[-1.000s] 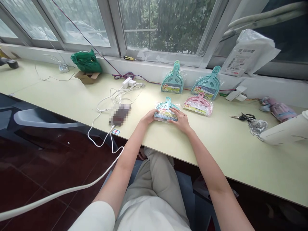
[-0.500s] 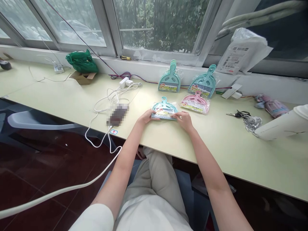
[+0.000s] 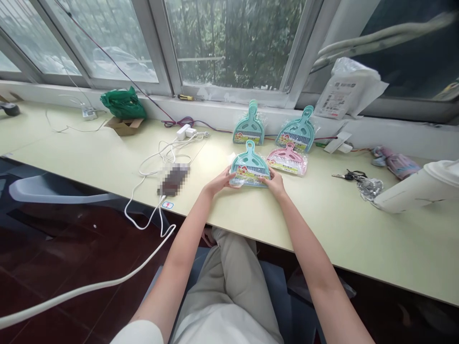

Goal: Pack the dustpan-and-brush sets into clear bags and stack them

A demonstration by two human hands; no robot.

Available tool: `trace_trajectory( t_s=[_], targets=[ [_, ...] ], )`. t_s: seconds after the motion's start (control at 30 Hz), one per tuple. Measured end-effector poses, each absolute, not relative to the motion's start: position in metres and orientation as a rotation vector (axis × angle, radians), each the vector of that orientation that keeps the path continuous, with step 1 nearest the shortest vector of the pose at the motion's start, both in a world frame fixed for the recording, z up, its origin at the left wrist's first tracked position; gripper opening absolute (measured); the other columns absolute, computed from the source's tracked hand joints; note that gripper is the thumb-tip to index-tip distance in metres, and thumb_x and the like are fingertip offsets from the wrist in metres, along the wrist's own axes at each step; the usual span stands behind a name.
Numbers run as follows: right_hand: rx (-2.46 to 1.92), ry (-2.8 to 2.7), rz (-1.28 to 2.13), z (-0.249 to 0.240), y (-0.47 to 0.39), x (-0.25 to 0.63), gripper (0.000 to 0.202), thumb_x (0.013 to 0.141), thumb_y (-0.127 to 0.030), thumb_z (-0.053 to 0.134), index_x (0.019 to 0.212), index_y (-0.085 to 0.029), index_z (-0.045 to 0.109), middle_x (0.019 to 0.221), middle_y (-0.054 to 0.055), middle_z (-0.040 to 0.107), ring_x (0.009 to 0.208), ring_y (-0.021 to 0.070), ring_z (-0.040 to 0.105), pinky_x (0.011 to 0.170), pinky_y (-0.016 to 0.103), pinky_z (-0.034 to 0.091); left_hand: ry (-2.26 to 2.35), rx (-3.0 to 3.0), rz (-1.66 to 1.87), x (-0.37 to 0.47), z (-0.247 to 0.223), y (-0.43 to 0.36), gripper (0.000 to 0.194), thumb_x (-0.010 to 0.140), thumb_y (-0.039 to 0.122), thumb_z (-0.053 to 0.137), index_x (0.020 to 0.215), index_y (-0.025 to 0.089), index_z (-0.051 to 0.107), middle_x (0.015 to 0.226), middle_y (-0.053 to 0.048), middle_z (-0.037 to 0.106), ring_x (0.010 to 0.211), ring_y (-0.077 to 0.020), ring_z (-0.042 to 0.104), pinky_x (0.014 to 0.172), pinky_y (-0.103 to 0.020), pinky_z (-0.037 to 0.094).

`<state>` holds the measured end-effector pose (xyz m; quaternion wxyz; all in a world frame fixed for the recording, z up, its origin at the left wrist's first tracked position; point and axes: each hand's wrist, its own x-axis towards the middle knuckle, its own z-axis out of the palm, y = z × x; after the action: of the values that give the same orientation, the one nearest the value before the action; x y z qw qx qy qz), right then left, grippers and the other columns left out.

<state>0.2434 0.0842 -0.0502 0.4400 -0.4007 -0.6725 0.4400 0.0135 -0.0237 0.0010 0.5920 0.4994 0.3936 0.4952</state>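
Note:
Between both hands a mint-green dustpan and brush set [image 3: 250,165] in clear plastic wrap stands tilted up, its lower edge at the table. My left hand [image 3: 221,180] grips its left side, the thumb across the front. On the right side my right hand [image 3: 275,183] holds it the same way. Just behind to the right lies a pink dustpan and brush set [image 3: 288,159]. Two stacks of green sets lean at the back, a left stack [image 3: 249,125] and a right stack [image 3: 297,131].
White charging cables [image 3: 143,174] and a blurred-out dark object [image 3: 174,179] lie left of my hands. Keys [image 3: 353,175], crumpled foil and a white cup [image 3: 419,188] are at the right. A green bag [image 3: 124,102] sits in a small carton [image 3: 124,126] further left.
The green set has been tipped from a low, leaning-back angle to a more upright one, facing me. My hands have shifted their hold on its sides. The camera view has shifted slightly.

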Motion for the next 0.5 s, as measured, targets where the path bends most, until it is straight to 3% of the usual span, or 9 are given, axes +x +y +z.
trace_trajectory(
  t_s=[0.13,0.23,0.33,0.4,0.5],
  targets=[
    [-0.98,-1.494,1.004,-0.049,0.091,0.234,0.075,0.06,-0.038,0.074,0.128,-0.015,0.051,0.115,0.012,0.066,0.101,0.0257,0.063,0.089,0.041,0.05,1.111,1.35,1.246,0.018,-0.003,-0.021,0.125,0.054,0.02,0.084,0.15,0.035,0.005,0.145,-0.013,0.039,0.117,-0.0263,0.054,0.09,-0.038,0.051],
    [-1.028,-1.481,0.907,-0.046,0.101,0.227,0.066,0.062,-0.039,0.071,0.121,-0.015,0.055,0.107,0.011,0.068,0.094,0.0251,0.064,0.084,0.041,0.051,1.372,1.479,1.285,0.016,-0.012,-0.004,0.131,0.055,0.023,0.084,0.15,0.033,-0.004,0.14,-0.015,0.043,0.118,-0.0279,0.053,0.095,-0.042,0.047],
    [-1.057,-1.464,0.88,-0.044,0.118,0.22,0.06,0.062,-0.039,0.07,0.115,-0.014,0.057,0.107,0.012,0.068,0.094,0.0257,0.064,0.084,0.042,0.051,1.479,1.711,1.245,0.01,-0.016,0.015,0.137,0.047,0.027,0.088,0.151,0.03,0.0,0.142,-0.016,0.038,0.13,-0.034,0.04,0.104,-0.047,0.038],
    [-1.064,-1.42,0.897,-0.041,0.132,0.214,0.06,0.062,-0.038,0.07,0.114,-0.013,0.056,0.107,0.014,0.068,0.094,0.0262,0.064,0.084,0.041,0.051,1.494,1.852,1.181,0.006,-0.016,0.028,0.128,0.047,0.026,0.088,0.151,0.032,0.013,0.143,-0.014,0.033,0.132,-0.0353,0.036,0.106,-0.048,0.036],
    [-1.048,-1.385,0.929,-0.034,0.155,0.204,0.06,0.061,-0.036,0.07,0.115,-0.014,0.056,0.108,0.014,0.068,0.097,0.0268,0.064,0.084,0.042,0.051,1.602,1.899,1.216,0.001,-0.014,0.05,0.071,0.073,0.023,0.071,0.138,0.037,0.045,0.139,-0.007,0.037,0.126,-0.0286,0.044,0.105,-0.045,0.039]
  ],
)
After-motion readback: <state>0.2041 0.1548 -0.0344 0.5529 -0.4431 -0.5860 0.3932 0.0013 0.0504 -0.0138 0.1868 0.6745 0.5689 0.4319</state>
